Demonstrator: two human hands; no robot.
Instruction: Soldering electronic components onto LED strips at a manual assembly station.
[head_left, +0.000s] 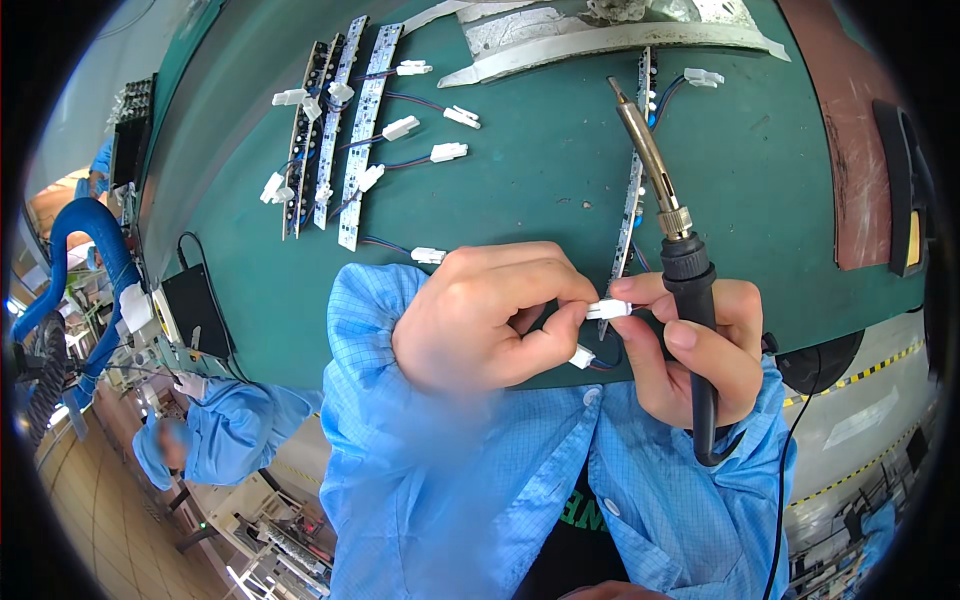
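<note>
Near the table's front edge, my left hand pinches a small white plug connector between thumb and fingertips. From the other side, the thumb and index finger of my right hand grip the same connector. A soldering iron is also held in my right hand, its black handle across the fingers and its metal tip pointing up and away. Just beyond the connector lies a narrow circuit board strip with wired connectors at both ends. Another white connector hangs by its wires below my fingers.
Several circuit board strips with white connectors lie on the green mat at the far left. A curved white piece is at the back. A brown board lies right. A co-worker in blue is at left.
</note>
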